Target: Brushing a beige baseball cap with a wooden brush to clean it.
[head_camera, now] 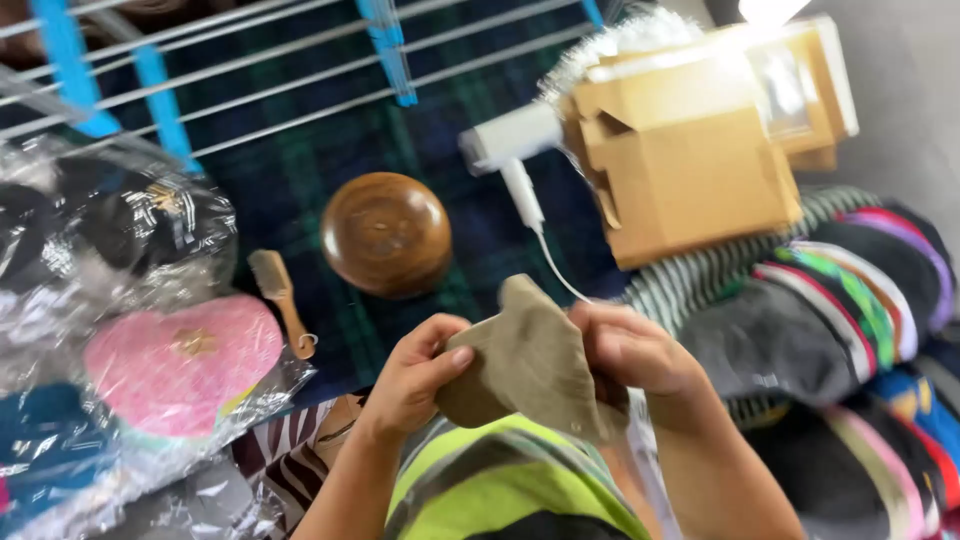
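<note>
Brown cardboard box (pixel 690 160) upper right; clear plastic bags (pixel 110 330) left.

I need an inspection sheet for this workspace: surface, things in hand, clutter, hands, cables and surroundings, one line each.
Surface: dark plaid cloth.
Things in hand: khaki sock, held by both hands.
Clutter: round wooden block, small wooden brush, cardboard box, pile of striped socks, pink heart item in clear plastic bags.
Hands: left hand and right hand pinch the sock's edges.
Cables: white cord from white hair dryer.
Surroundings: drying rack with blue clips, behind.
</note>
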